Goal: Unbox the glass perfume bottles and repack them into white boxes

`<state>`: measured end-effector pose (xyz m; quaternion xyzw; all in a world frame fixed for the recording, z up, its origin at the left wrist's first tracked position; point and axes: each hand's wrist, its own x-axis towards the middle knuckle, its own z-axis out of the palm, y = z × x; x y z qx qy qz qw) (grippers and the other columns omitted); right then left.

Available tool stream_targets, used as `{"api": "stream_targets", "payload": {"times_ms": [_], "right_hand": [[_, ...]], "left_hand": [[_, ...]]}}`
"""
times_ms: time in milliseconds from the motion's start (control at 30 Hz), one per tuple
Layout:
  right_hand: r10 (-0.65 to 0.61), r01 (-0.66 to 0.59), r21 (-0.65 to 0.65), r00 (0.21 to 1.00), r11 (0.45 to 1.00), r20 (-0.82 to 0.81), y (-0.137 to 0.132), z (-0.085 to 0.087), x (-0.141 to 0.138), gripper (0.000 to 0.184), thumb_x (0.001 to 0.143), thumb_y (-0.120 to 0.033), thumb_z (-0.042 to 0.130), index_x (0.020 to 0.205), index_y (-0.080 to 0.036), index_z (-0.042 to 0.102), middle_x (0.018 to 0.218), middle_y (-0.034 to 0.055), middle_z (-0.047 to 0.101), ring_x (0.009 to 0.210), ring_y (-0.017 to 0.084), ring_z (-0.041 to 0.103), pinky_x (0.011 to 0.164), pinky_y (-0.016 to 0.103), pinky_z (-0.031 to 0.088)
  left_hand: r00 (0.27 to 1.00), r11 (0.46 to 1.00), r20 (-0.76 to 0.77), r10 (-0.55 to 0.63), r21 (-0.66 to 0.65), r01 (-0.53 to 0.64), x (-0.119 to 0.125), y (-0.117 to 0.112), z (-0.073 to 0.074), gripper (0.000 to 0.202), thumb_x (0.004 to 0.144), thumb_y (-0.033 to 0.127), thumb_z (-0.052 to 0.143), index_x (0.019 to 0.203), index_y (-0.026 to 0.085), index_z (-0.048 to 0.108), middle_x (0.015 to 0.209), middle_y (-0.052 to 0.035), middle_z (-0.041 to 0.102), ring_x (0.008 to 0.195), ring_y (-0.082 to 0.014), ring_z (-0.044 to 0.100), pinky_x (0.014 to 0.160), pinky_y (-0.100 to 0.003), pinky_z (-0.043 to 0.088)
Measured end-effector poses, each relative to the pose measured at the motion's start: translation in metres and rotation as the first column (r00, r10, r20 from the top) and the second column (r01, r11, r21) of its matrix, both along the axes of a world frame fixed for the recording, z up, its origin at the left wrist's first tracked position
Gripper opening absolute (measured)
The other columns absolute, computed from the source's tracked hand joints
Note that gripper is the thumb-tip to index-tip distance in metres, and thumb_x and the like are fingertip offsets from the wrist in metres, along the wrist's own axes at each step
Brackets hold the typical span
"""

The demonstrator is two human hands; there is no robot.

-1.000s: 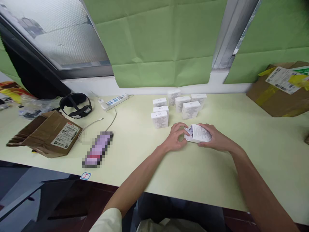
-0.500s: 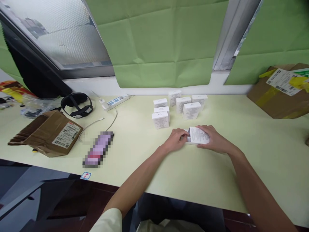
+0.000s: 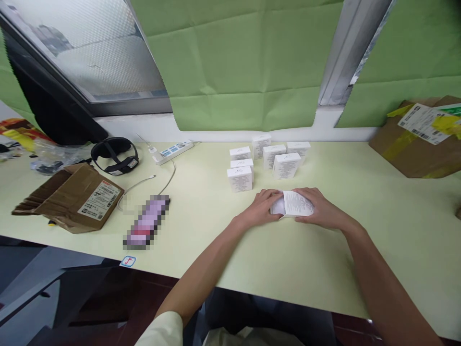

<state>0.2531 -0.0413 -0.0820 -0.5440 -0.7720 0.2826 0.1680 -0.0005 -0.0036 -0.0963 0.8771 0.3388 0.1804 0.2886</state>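
Small white box [image 3: 292,205] lies flat on the pale table [image 3: 324,259], just in front of a cluster of six like white boxes [image 3: 264,161]; its top face carries fine printed text, left end open and whitish. Left hand [image 3: 261,209] pinches that end, right hand [image 3: 320,209] grips the other side.

Bare forearms, a pale cream short sleeve [image 3: 160,330] on the left.

My fingers feel the small white matt cardboard box [image 3: 293,205] on the smooth, pale yellow-green matt tabletop [image 3: 223,230].
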Motion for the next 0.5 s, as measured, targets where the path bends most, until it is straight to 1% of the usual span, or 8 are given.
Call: {"api": "stream_targets", "payload": {"times_ms": [133,233,300,400,500], "right_hand": [[0.01,-0.01,-0.03,1.0,0.999,-0.002,-0.001,0.002,0.002,0.078,0.073,-0.056,0.072,0.142,-0.037,0.041,0.143,0.0037,0.048,0.135,0.033,0.037,0.108,0.051,0.041],[0.016,-0.015,-0.061,1.0,0.998,0.011,0.0,0.004,0.004,0.08,0.071,-0.058,0.073,0.141,-0.036,0.043,0.142,0.0046,0.049,0.135,0.034,0.037,0.108,0.051,0.041],[0.004,-0.002,-0.075,1.0,0.997,0.028,0.0,0.004,0.009,0.082,0.07,-0.058,0.074,0.142,-0.035,0.043,0.142,0.0053,0.049,0.135,0.034,0.037,0.109,0.05,0.041],[-0.052,0.059,-0.09,0.996,0.994,0.075,-0.001,0.002,0.031,0.085,0.07,-0.059,0.074,0.145,-0.034,0.041,0.141,0.0072,0.049,0.136,0.035,0.037,0.11,0.051,0.039],[-0.157,0.171,-0.095,0.978,0.981,0.134,-0.005,-0.005,0.072,0.089,0.069,-0.061,0.074,0.147,-0.036,0.041,0.143,0.0096,0.049,0.136,0.038,0.039,0.11,0.055,0.038]], "left_hand": [[1.0,1.0,-0.009,-0.028,-0.008,0.028,-0.004,0.0,0.007,0.07,0.078,0.039,0.072,0.142,0.03,0.045,0.141,-0.0047,0.051,0.132,-0.0281,0.04,0.113,-0.045,0.033],[0.999,0.999,0.003,-0.044,-0.029,0.045,-0.006,0.0,0.011,0.069,0.078,0.041,0.072,0.141,0.029,0.047,0.136,-0.0039,0.056,0.13,-0.027,0.041,0.111,-0.043,0.036],[0.999,0.999,0.011,-0.034,-0.031,0.034,-0.008,0.001,0.013,0.069,0.077,0.044,0.073,0.139,0.027,0.049,0.134,-0.0046,0.058,0.13,-0.0268,0.042,0.109,-0.042,0.037],[1.0,0.999,0.002,0.007,-0.032,-0.007,-0.011,0.004,0.014,0.07,0.075,0.048,0.074,0.137,0.024,0.052,0.132,-0.0067,0.058,0.129,-0.0275,0.044,0.108,-0.042,0.039],[0.999,0.998,-0.005,0.049,-0.034,-0.049,-0.015,0.007,0.013,0.069,0.075,0.048,0.074,0.136,0.023,0.052,0.133,-0.0074,0.057,0.13,-0.0283,0.044,0.109,-0.043,0.038]]}}
